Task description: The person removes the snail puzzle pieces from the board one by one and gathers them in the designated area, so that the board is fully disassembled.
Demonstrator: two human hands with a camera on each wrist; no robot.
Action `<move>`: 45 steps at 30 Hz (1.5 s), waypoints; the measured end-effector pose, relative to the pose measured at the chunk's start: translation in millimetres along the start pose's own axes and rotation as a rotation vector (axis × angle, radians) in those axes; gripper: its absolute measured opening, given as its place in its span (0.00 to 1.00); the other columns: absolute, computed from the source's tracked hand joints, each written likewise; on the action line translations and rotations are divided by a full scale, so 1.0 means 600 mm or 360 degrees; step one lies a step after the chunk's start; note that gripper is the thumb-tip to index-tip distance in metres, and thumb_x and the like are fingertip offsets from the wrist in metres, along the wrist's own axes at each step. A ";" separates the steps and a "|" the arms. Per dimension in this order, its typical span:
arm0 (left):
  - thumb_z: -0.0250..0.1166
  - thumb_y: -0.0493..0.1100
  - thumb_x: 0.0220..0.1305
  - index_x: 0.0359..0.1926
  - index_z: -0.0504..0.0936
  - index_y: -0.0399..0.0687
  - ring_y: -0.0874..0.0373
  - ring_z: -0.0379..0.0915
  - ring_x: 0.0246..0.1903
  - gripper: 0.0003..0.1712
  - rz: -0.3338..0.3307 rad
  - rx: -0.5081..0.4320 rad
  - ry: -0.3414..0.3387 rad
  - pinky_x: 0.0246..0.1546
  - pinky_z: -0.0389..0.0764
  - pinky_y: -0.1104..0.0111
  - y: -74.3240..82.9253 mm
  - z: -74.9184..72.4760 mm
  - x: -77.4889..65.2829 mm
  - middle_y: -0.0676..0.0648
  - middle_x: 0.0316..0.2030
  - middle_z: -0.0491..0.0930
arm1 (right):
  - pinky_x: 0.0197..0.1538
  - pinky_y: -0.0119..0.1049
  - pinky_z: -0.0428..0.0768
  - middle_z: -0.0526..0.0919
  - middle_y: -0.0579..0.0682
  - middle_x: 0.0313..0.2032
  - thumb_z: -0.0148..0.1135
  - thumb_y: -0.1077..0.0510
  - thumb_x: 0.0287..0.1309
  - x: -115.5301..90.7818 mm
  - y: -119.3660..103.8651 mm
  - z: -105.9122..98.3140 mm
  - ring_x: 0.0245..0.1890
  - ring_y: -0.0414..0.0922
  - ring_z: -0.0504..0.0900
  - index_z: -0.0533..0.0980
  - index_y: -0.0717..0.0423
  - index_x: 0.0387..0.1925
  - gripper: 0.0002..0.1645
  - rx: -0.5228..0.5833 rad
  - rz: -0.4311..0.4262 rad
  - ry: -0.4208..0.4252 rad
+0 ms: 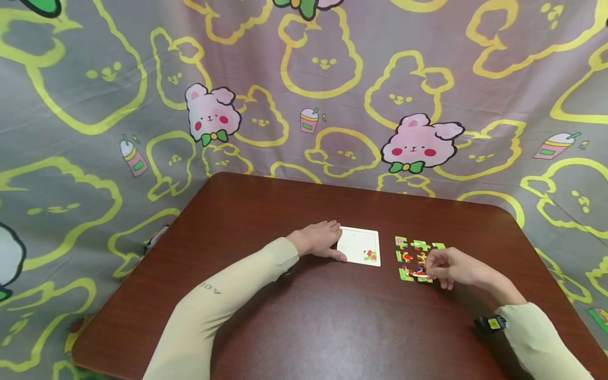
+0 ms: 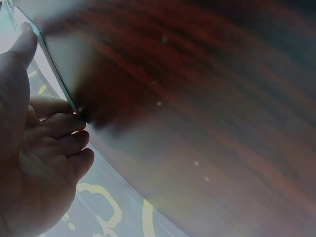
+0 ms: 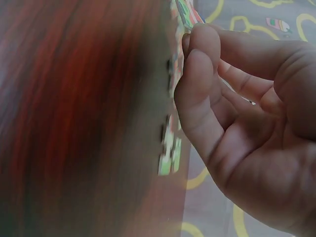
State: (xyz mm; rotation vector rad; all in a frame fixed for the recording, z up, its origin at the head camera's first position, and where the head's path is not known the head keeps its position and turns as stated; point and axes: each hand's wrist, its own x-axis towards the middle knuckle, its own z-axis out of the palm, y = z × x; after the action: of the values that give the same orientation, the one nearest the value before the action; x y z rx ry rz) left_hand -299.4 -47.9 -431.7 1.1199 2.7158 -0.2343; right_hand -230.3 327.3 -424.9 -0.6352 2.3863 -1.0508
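A square white puzzle board (image 1: 351,243) lies on the table, with a colourful piece (image 1: 370,255) in its near right corner. My left hand (image 1: 320,240) rests along the board's left edge, thumb at the near corner and fingers extended at the far one. In the left wrist view, the thumb and fingertips touch the board's thin edge. Over the loose pieces to the right, my right hand (image 1: 453,266) pinches a puzzle piece (image 3: 185,13) between thumb and index finger. The fingertips cover part of that piece.
Several loose puzzle pieces (image 1: 406,256) lie in rows right of the board, some partly behind my right hand. The brown table (image 1: 342,322) has a rounded far right corner. A patterned curtain (image 1: 323,79) hangs behind and beside it.
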 end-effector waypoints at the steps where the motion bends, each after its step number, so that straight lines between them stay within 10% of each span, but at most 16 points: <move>1: 0.47 0.78 0.62 0.73 0.60 0.40 0.49 0.47 0.77 0.55 0.0001 0.0000 -0.0006 0.77 0.53 0.61 0.000 0.001 0.000 0.39 0.75 0.56 | 0.22 0.40 0.82 0.81 0.54 0.29 0.61 0.58 0.65 -0.003 0.004 -0.001 0.20 0.43 0.79 0.74 0.61 0.37 0.09 -0.0013 -0.0002 -0.0009; 45: 0.49 0.77 0.63 0.73 0.61 0.40 0.48 0.48 0.76 0.54 0.0005 -0.0018 0.0006 0.77 0.54 0.61 0.001 -0.001 -0.002 0.38 0.74 0.56 | 0.19 0.37 0.78 0.78 0.48 0.23 0.66 0.56 0.61 0.011 -0.025 0.003 0.18 0.42 0.74 0.71 0.55 0.31 0.11 -0.0392 0.0255 0.0052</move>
State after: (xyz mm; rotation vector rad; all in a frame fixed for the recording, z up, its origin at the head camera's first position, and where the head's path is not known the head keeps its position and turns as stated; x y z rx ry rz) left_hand -298.0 -48.2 -431.0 1.1228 2.7148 -0.2168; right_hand -230.9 313.5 -415.7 -0.5011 2.5693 -0.7122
